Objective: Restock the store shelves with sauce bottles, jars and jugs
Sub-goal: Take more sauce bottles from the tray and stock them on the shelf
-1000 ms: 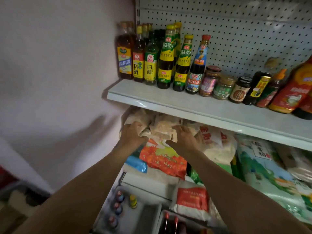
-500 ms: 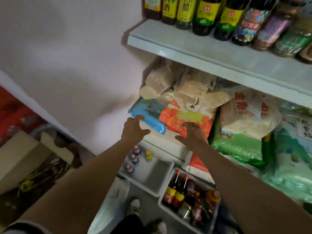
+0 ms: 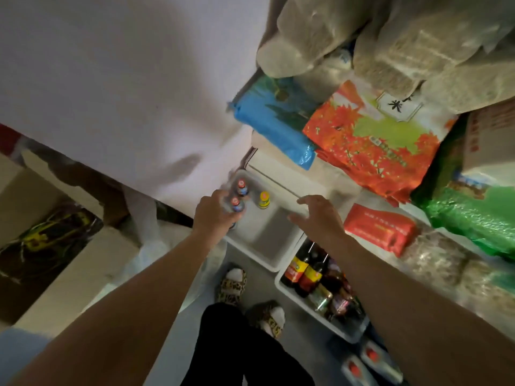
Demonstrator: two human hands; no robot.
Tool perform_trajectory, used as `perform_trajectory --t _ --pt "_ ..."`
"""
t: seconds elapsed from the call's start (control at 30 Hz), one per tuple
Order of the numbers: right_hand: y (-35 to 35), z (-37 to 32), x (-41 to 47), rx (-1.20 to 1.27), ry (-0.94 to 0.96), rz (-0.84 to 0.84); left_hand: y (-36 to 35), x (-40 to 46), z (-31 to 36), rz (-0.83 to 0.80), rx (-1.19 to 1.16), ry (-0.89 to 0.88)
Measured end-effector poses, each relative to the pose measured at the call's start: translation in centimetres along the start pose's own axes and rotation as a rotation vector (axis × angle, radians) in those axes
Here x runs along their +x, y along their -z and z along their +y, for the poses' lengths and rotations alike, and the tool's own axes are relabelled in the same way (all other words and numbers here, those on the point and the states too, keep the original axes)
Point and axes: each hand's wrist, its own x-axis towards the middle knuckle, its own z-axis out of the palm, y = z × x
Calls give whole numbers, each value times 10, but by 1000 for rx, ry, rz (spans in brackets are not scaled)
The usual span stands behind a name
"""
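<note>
Two hands have dropped since half a second ago: then they hovered at the edge of the rice-bag shelf, now both are down over the white bins on the floor, and your view has tilted steeply downward, so the bottle shelf is out of sight. Your left hand [image 3: 213,211] is in the left bin [image 3: 262,246], fingers curled around a red-capped bottle [image 3: 236,205] near the bin's left wall; motion blur hides how firm that grip is. Just behind it stands a second red-capped bottle [image 3: 242,187], and beside that one yellow-capped bottle [image 3: 263,199], so three bottles show in this bin. Your right hand [image 3: 320,215] hovers over the bin's right rim, fingers spread and loose, holding nothing. Below it, the right bin [image 3: 295,295] is packed with sauce bottles and jars; two tall dark bottles with red-yellow labels [image 3: 305,273] stand out, the rest too crowded to count. Two red-capped jugs [image 3: 370,360] sit on the floor by that bin.
</note>
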Motion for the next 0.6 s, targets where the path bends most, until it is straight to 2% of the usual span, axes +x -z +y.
perform_trajectory --t 0.33,0.5,0.6 --pt "-150 9 127 92 0 -61 -79 95 -122 7 -73 103" --pt "-219 15 187 223 28 -7 -138 135 -179 51 -328 251" --pt "-253 19 216 268 74 11 -175 153 -203 52 -426 270"
